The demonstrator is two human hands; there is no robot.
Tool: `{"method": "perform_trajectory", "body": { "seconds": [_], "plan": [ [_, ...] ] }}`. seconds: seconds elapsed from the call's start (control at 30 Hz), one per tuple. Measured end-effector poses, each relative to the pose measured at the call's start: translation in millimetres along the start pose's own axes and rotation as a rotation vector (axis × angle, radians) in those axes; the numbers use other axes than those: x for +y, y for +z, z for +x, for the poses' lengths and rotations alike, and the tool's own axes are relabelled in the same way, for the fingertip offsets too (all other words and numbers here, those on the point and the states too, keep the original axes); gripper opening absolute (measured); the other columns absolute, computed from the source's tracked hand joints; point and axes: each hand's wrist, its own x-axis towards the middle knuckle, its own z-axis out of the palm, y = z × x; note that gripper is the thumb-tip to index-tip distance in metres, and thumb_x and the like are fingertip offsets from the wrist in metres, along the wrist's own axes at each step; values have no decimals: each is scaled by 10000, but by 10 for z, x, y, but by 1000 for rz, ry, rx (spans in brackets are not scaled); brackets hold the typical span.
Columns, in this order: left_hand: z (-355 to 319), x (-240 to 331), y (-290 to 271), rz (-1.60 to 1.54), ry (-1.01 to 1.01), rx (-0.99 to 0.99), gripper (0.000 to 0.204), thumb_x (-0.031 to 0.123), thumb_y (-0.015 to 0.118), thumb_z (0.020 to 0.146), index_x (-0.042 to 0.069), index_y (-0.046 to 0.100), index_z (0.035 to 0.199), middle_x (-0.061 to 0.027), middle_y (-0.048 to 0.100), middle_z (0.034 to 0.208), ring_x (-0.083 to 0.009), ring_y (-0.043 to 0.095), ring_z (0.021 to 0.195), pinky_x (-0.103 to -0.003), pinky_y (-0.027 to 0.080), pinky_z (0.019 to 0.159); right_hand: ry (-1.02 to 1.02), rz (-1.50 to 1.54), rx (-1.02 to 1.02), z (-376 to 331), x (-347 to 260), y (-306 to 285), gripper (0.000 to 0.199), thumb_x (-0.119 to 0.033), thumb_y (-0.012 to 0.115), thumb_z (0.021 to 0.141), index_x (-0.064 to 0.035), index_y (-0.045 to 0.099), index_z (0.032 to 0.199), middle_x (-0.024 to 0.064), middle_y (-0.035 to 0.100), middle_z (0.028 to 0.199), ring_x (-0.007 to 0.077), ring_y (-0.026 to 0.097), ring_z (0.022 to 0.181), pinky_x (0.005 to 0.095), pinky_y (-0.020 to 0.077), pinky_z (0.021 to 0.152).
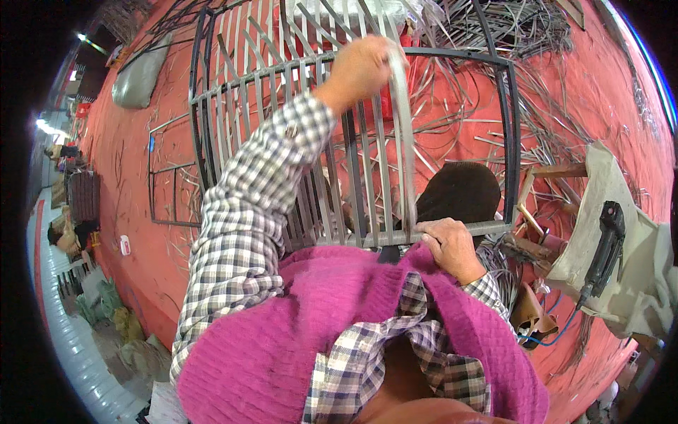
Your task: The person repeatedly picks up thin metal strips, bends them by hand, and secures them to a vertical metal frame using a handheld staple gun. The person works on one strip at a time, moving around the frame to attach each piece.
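Observation:
A dark metal frame (511, 141) stands in front of me, crossed by several flat grey strips (332, 180) running from its near bar to its far bar. My left hand (361, 67), arm stretched forward, is closed around a loose grey strip (404, 134) near the far bar. That strip runs down to the grey-wrapped near bar (487, 227). There my right hand (453, 247) curls its fingers over the bar, right where the strip meets it; its fingertips are partly hidden. Beyond the far bar, strip ends stick up loose.
A black hand tool (606, 244) lies on a cloth-draped stand (646, 265) at right, near a blue hose (547, 344). Tangled strips (515, 28) heap up at the far right and litter the red floor. A second dark frame (151, 177) and a pale sack (141, 78) lie left.

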Motion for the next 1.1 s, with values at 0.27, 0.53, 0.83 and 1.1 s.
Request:
{"method": "perform_trajectory", "body": {
  "seconds": [0.27,0.53,0.83,1.1],
  "plan": [
    [434,-430,17,-120,-268,-169,283,345,641,819,72,698,770,-107,599,594,-234,557,516,-347,425,507,71,-8,-69,181,-42,-102,166,-179,637,769,-141,698,919,68,672,827,279,602,778,408,460,691],
    [508,-577,-16,-189,-308,-317,294,308,639,846,22,684,797,-51,521,549,-110,442,506,-303,369,493,122,-24,-213,235,-16,-134,226,-285,610,802,-149,699,958,81,670,841,287,615,778,404,477,704],
    [445,-581,10,-425,-567,-512,299,324,666,838,27,698,839,16,559,639,-77,461,580,-256,378,549,178,319,12,931,359,-288,279,-86,515,877,9,582,1131,150,613,753,281,622,702,356,478,650],
    [484,-682,192,-192,-487,-649,321,327,642,859,13,678,803,-11,545,627,-99,452,584,-292,405,557,127,1138,132,2523,315,-294,255,-65,491,918,24,553,1148,56,629,899,111,584,783,249,477,697]
  ]
}}
